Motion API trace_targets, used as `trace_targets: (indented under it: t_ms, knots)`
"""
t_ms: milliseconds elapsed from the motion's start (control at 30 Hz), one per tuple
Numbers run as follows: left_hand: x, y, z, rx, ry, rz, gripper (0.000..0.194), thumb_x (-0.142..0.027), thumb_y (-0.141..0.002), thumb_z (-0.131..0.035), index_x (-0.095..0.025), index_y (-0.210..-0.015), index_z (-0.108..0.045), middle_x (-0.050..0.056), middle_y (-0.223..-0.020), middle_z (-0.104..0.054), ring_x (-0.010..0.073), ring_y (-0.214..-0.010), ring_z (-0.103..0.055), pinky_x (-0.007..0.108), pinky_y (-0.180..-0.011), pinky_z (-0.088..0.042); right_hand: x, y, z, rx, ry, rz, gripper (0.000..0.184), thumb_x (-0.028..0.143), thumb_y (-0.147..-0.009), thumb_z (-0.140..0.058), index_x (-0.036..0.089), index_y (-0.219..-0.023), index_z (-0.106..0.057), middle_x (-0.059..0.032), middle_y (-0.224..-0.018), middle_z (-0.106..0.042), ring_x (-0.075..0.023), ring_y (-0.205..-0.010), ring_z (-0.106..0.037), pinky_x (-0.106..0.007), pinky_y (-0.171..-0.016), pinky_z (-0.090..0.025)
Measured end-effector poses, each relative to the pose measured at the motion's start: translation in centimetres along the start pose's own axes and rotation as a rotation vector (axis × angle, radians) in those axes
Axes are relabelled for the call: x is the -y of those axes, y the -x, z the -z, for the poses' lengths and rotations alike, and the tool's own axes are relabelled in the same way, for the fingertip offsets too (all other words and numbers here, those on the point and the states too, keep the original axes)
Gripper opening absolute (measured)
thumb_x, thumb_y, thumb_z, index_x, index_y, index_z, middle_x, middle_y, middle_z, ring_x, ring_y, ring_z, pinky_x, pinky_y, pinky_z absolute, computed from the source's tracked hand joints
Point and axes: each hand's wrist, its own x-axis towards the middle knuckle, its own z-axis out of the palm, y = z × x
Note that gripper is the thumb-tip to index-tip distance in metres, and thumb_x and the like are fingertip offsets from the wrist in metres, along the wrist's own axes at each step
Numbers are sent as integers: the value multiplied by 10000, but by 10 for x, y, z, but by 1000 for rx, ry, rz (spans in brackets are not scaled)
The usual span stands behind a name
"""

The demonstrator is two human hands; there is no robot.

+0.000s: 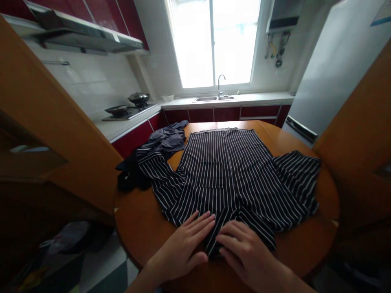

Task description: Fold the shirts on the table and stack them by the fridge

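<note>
A black-and-white striped short-sleeved shirt (207, 175) lies spread front up, its hem at the far side and its collar near me. The chest pocket and the button line show, and both sleeves reach out sideways. My left hand (186, 244) rests at the left of the collar, fingers stretched and thumb apart, holding nothing. At the collar's middle, my right hand (247, 248) has bent fingers closed on the shirt fabric. Part of the collar is hidden beneath that hand.
Under the shirt is a round wooden table (146, 228). Dark crumpled clothes (165, 140) lie at its left edge, touching the left sleeve. Beyond stand a counter with a sink (214, 99), a stove with pans (138, 97), and a fridge (332, 61) at right.
</note>
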Motion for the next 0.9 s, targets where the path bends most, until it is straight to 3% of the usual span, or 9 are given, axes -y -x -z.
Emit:
trace_targets:
  t_ms: [133, 233, 300, 367, 467, 600, 733, 900]
  knots:
    - [-10, -1, -3, 32, 15, -15, 916, -627, -915, -601, -291, -1624, -127, 66, -1656, -243, 297, -1521, -243, 545, -1253, -175, -40, 25, 38, -33, 67, -134, 430, 233, -957, -589, 244, -1387, -572, -99, -1414, -576, -259, -1340, -499, -466, -1123, -437]
    - [-14, -5, -4, 61, 30, 12, 836, -505, -937, -641, -309, -1613, -190, 44, -1644, -283, 272, -1508, -287, 525, -1253, -207, -66, 54, 52, 137, 96, -166, 763, 304, -883, -698, 286, -1567, -360, -78, -1612, -373, -297, -1498, -300, -532, -1217, -298]
    - [-14, -7, -4, 43, 37, 26, 749, -413, -970, -613, -306, -1604, -229, 34, -1633, -312, 244, -1498, -314, 499, -1258, -215, -75, 69, 54, 217, 99, -194, 872, 304, -859, -722, 291, -1602, -266, -68, -1655, -268, -297, -1522, -234, -531, -1234, -255]
    - [-14, -7, -6, 21, 39, 29, 655, -288, -996, -560, -316, -1588, -280, 15, -1623, -338, 220, -1491, -331, 484, -1260, -219, -81, 79, 54, 233, 104, -214, 835, 282, -887, -685, 292, -1603, -254, -59, -1661, -231, -279, -1524, -223, -508, -1239, -248]
    - [-11, -6, -8, -3, 37, 29, 657, -110, -968, -486, -327, -1567, -329, -6, -1616, -352, 205, -1489, -333, 485, -1255, -234, -85, 82, 51, 224, 120, -166, 666, 212, -959, -564, 300, -1575, -328, -42, -1633, -289, -234, -1506, -270, -463, -1243, -250]
    - [-7, -1, -10, -27, 46, 1, 677, -53, -943, -448, -325, -1556, -358, -7, -1596, -387, 201, -1477, -353, 467, -1244, -266, -85, 80, 51, 210, 158, -50, 608, 123, -964, -507, 295, -1538, -405, -33, -1585, -380, -209, -1476, -334, -442, -1243, -249]
    - [-9, 5, -2, 0, 69, -78, 629, -114, -968, -476, -320, -1554, -371, 16, -1580, -407, 223, -1471, -361, 479, -1241, -261, -73, 84, 51, 254, 178, 24, 630, 98, -956, -517, 279, -1545, -390, -40, -1572, -388, -214, -1458, -361, -425, -1236, -261]
    - [-20, 15, 17, 77, 131, -128, 624, -446, -960, -630, -305, -1531, -420, 49, -1570, -420, 258, -1434, -427, 458, -1230, -285, -53, 87, 60, 259, 150, 61, 662, 285, -943, -641, 263, -1550, -379, -61, -1559, -389, -255, -1430, -401, -410, -1210, -315]
